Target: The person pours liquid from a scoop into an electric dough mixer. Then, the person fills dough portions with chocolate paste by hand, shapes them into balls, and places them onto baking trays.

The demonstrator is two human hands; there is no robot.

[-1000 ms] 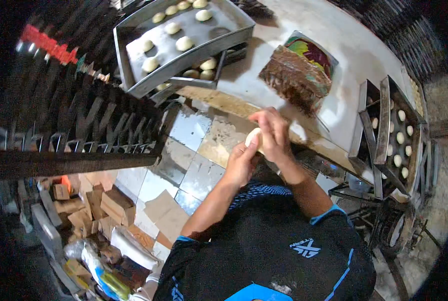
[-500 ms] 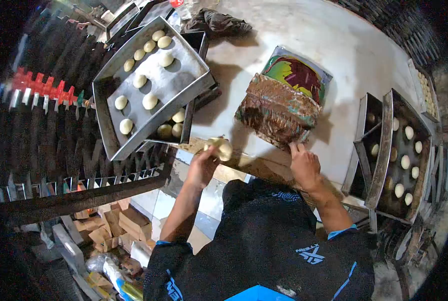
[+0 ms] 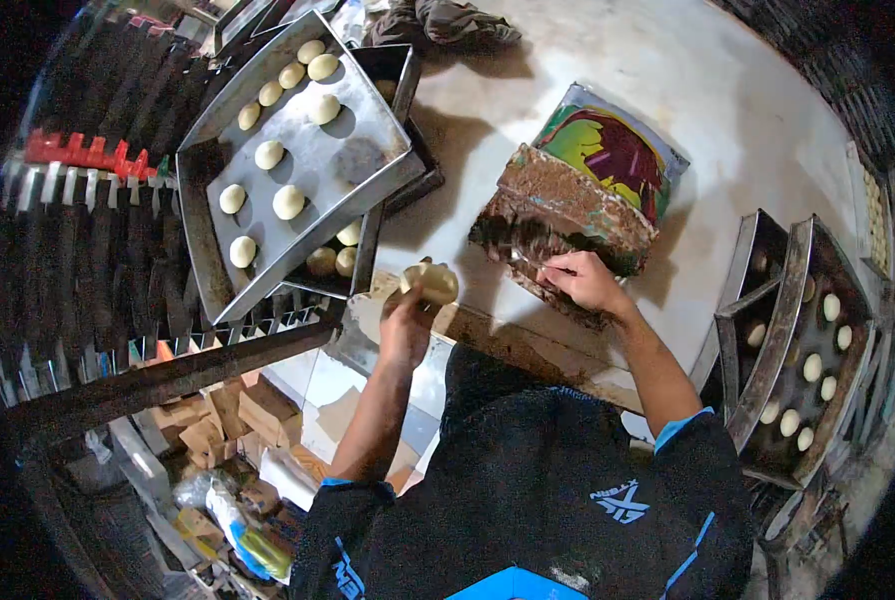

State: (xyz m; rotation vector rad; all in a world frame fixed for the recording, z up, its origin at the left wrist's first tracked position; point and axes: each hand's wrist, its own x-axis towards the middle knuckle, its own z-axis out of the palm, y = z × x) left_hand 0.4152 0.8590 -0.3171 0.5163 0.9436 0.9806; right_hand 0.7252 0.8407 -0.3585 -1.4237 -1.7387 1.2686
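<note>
My left hand [image 3: 405,330] holds a flattened piece of pale dough [image 3: 429,283] up over the near edge of the table, thumb and fingers around its lower side. My right hand [image 3: 585,282] is at the mouth of a plastic bag [image 3: 607,150] smeared with brown paste [image 3: 567,205]. Its fingers are pinched together at the dark opening; a thin thing may be in them, but I cannot make it out. Left of the dough, a metal tray [image 3: 307,235] carries several round dough balls [image 3: 288,202], tilted on top of other trays.
On the right, metal trays [image 3: 782,300] hold more dough balls [image 3: 812,367]. A dark cloth [image 3: 447,22] lies at the back of the table [image 3: 727,130]. Lower left, below table height, are cardboard pieces [image 3: 267,410] and plastic bags. A dark slatted rack [image 3: 77,260] stands at far left.
My right hand has moved from the near edge of the bag up and left into its mouth. The dough in my left hand now faces up flatter. The whole view has shifted slightly.
</note>
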